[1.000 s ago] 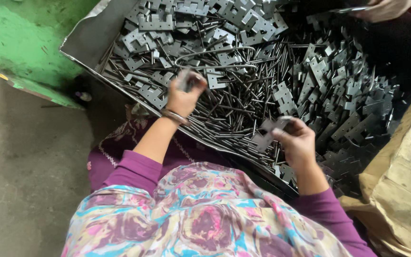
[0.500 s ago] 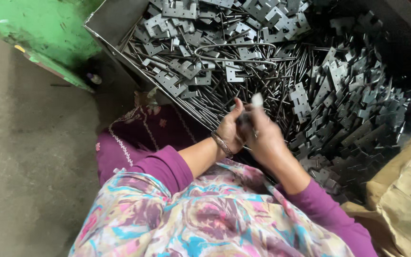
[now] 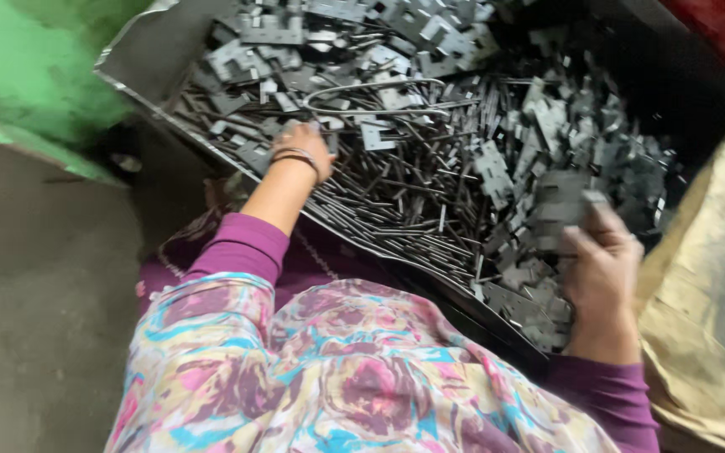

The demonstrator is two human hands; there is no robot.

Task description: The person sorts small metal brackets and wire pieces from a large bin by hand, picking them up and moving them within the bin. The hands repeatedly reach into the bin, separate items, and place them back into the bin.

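both hands down in a tray [image 3: 140, 63] of metal parts

left hand [image 3: 302, 144] curls closed over thin rods [image 3: 396, 197] near the tray's front edge; right hand [image 3: 602, 268] grips stamped metal brackets [image 3: 560, 210] near its right corner.

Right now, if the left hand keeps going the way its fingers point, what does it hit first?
The left hand points up into the tray. First in line are the flat metal plates just beyond its fingers, near the bent wire loop. Depth is unclear; it may already touch the pile.
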